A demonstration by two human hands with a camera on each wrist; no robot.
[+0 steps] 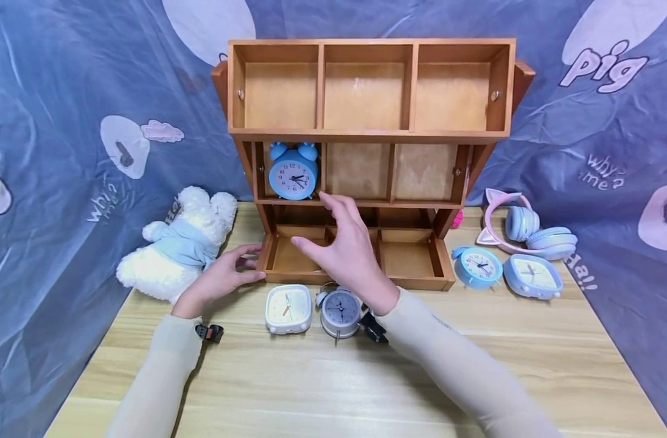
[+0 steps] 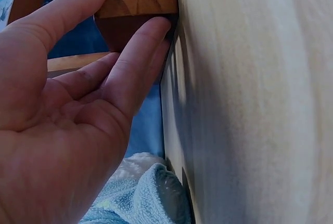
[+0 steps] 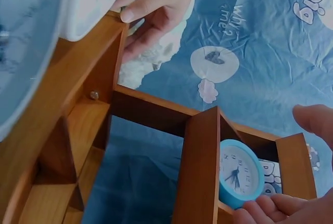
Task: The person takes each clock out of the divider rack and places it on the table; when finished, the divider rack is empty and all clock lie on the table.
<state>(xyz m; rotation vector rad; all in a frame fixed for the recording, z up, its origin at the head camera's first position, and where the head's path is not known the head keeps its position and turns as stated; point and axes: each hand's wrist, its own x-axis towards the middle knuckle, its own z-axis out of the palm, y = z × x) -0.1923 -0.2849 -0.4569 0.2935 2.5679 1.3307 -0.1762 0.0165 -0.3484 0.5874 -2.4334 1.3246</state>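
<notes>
My left hand (image 1: 224, 277) rests against the left front corner of the wooden shelf (image 1: 372, 135), fingers extended along its outer side and thumb near the front edge. In the left wrist view the fingertips (image 2: 158, 26) meet the wood just above the table. A blue twin-bell alarm clock (image 1: 293, 173) stands upright in the left compartment of the middle tier. My right hand (image 1: 352, 252) hovers before the shelf with thumb and fingers spread apart, holding nothing. Its fingertips (image 3: 260, 206) overlap the clock's lower edge in the right wrist view.
A white square clock (image 1: 288, 309) and a grey round alarm clock (image 1: 340, 310) stand before the shelf. To the right are a blue round clock (image 1: 478, 266), a blue square clock (image 1: 532, 275) and cat-ear headphones (image 1: 522, 225). A white plush toy (image 1: 177, 243) lies left.
</notes>
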